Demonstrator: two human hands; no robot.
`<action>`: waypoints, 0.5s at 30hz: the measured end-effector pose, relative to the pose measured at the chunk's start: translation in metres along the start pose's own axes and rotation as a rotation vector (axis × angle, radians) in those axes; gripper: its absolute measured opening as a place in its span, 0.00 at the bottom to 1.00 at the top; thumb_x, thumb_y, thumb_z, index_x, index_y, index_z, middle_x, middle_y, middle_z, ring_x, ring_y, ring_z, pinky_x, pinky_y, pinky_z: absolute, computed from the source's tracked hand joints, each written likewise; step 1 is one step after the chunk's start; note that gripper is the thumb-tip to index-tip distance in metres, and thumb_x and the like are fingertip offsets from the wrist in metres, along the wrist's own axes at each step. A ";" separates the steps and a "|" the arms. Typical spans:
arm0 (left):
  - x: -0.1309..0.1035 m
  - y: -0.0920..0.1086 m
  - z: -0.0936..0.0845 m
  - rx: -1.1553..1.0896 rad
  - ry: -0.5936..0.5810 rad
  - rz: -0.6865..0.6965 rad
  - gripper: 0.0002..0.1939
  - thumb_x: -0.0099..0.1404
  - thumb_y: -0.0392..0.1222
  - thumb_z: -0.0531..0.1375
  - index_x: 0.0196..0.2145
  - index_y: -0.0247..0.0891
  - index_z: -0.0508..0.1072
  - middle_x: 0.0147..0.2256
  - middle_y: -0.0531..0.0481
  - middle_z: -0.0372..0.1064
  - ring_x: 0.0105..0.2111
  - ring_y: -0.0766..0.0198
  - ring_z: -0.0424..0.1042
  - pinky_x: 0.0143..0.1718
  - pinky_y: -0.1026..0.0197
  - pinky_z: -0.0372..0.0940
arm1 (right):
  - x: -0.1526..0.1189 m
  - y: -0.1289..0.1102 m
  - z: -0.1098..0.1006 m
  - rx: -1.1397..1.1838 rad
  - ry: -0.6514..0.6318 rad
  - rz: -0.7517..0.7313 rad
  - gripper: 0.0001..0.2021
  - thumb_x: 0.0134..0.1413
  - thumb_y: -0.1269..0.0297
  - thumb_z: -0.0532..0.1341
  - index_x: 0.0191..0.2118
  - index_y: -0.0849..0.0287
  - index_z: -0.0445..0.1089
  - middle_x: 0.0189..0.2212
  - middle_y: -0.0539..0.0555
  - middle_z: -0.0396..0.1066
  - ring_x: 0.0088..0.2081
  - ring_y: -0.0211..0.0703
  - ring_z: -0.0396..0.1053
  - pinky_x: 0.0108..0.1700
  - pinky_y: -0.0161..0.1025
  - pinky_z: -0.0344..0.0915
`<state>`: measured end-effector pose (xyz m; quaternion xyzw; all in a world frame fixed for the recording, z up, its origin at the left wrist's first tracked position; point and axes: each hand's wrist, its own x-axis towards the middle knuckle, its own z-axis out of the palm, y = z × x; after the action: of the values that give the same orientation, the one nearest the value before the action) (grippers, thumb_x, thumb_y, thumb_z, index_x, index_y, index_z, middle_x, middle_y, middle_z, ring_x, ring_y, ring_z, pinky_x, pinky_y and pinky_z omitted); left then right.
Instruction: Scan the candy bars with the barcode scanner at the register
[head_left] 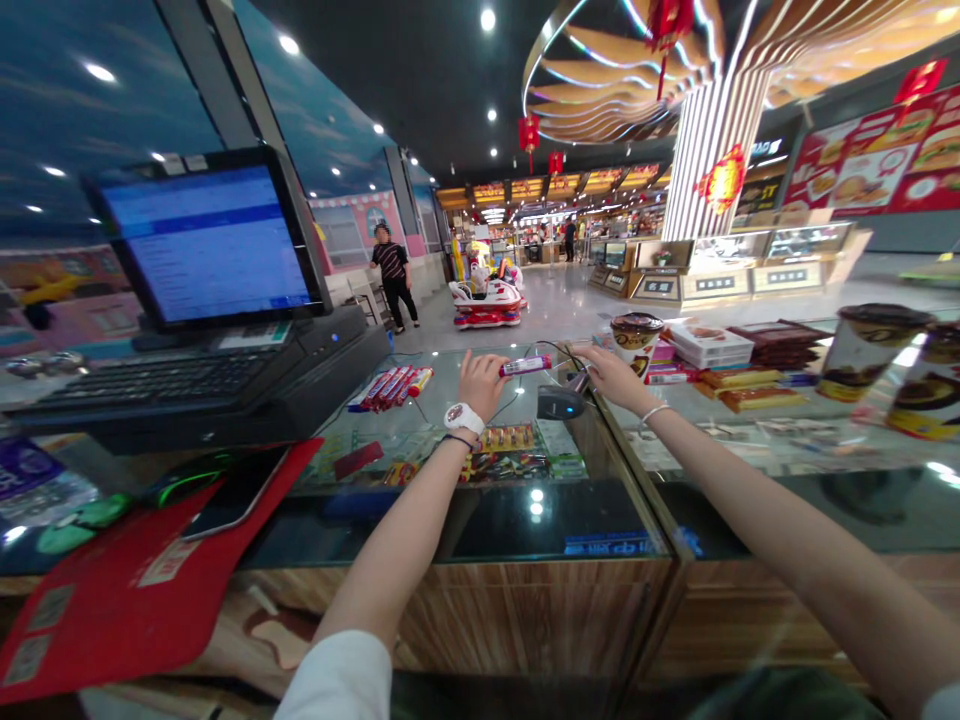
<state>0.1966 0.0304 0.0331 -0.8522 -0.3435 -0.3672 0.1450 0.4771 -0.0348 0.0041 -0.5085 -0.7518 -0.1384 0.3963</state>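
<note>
Fingers of left hand (pixel 481 385) pinch a purple packet (pixel 526 366); right hand (pixel 611 378) grip unclear.

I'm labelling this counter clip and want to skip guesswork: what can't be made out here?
Head view only:
- Small pink-and-purple stick pack in the left hand: print too small.
- Right hand: its fingers are hidden behind the hand, near the black barcode scanner.
- Blue monitor screen: text blurred.
</note>
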 end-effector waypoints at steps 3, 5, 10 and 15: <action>0.000 -0.006 0.002 0.000 -0.016 -0.031 0.11 0.67 0.41 0.61 0.47 0.43 0.73 0.47 0.48 0.75 0.51 0.55 0.71 0.68 0.45 0.49 | -0.008 0.016 0.007 0.059 -0.132 -0.043 0.33 0.45 0.83 0.51 0.58 0.56 0.68 0.55 0.58 0.71 0.57 0.50 0.68 0.61 0.54 0.64; -0.001 -0.009 0.003 0.005 -0.021 -0.043 0.11 0.67 0.41 0.60 0.47 0.44 0.73 0.47 0.48 0.75 0.51 0.55 0.71 0.68 0.45 0.49 | -0.011 0.019 0.013 0.089 -0.206 -0.074 0.36 0.41 0.85 0.51 0.58 0.57 0.68 0.57 0.59 0.70 0.59 0.50 0.67 0.62 0.53 0.63; -0.003 -0.013 0.003 0.008 -0.026 -0.071 0.11 0.66 0.40 0.60 0.47 0.44 0.72 0.47 0.48 0.74 0.51 0.54 0.70 0.68 0.45 0.48 | -0.013 0.010 0.025 0.143 -0.312 -0.130 0.35 0.41 0.84 0.53 0.58 0.59 0.68 0.58 0.62 0.69 0.60 0.51 0.66 0.63 0.53 0.61; -0.003 -0.011 0.003 0.005 -0.027 -0.066 0.12 0.66 0.39 0.61 0.48 0.43 0.72 0.47 0.47 0.74 0.51 0.54 0.70 0.68 0.45 0.48 | -0.015 0.002 0.024 0.161 -0.387 -0.075 0.34 0.41 0.84 0.55 0.58 0.59 0.67 0.55 0.61 0.72 0.58 0.52 0.69 0.61 0.53 0.63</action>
<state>0.1889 0.0386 0.0285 -0.8448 -0.3742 -0.3596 0.1303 0.4710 -0.0291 -0.0226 -0.4639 -0.8410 0.0076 0.2784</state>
